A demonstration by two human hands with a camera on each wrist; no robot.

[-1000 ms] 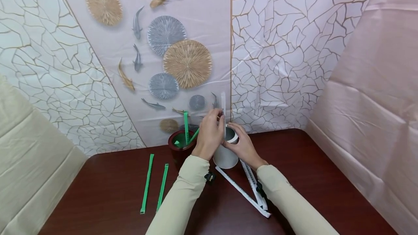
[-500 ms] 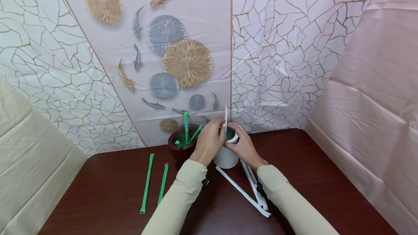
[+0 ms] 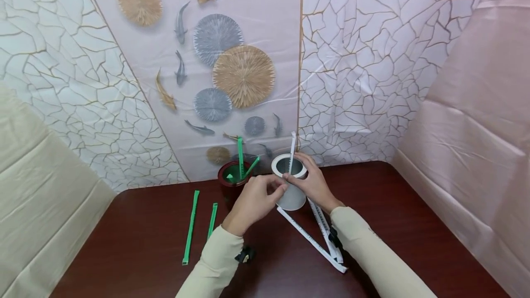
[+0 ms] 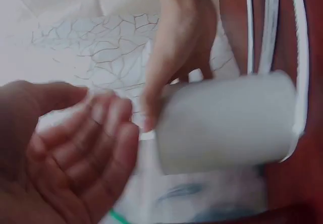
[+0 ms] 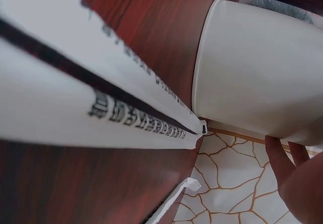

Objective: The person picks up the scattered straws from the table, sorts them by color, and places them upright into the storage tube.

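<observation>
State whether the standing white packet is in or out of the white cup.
In: in the head view, the white packet sticks up from the mouth of the white cup, lower part inside, top above the rim.

The cup [image 3: 293, 197] hides the lower end of the upright white stick [image 3: 292, 147].

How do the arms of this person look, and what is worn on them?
Plain, pale cream fabric sleeves cover both arms down toward the wrists. A small black device shows near each wrist, its details unclear. The left grip and the right grip wear no gloves.
</observation>
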